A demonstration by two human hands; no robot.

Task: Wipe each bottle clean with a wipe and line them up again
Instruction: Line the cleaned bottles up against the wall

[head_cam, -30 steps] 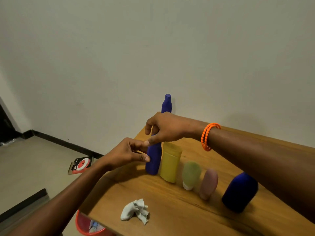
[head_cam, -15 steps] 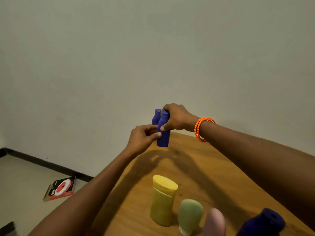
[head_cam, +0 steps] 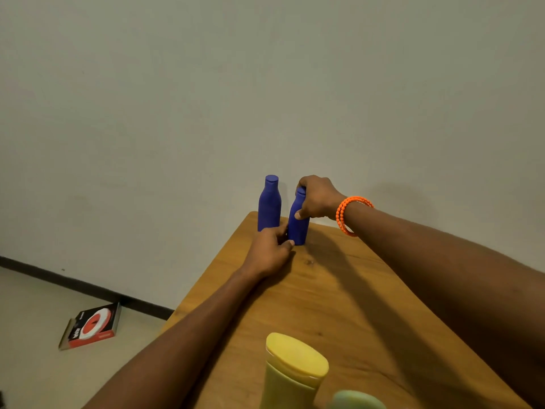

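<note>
Now, what we see:
right hand (head_cam: 317, 199): grips near blue bottle (head_cam: 298, 224) by its neck
left hand (head_cam: 269, 252): pinches its base
far blue bottle (head_cam: 269, 206): just beside it, table (head_cam: 339, 290) corner

My right hand (head_cam: 317, 199) covered the cap and upper side of the nearer blue bottle (head_cam: 298, 227), so its top could not be seen. My left hand (head_cam: 269, 252) hid the foot of the far blue bottle (head_cam: 269, 206) and part of the nearer one's base; my left fingers were tucked out of sight between them. The yellow bottle (head_cam: 292, 376) was cut off by the bottom edge, and the green bottle (head_cam: 358, 401) showed only a blurred top.
</note>
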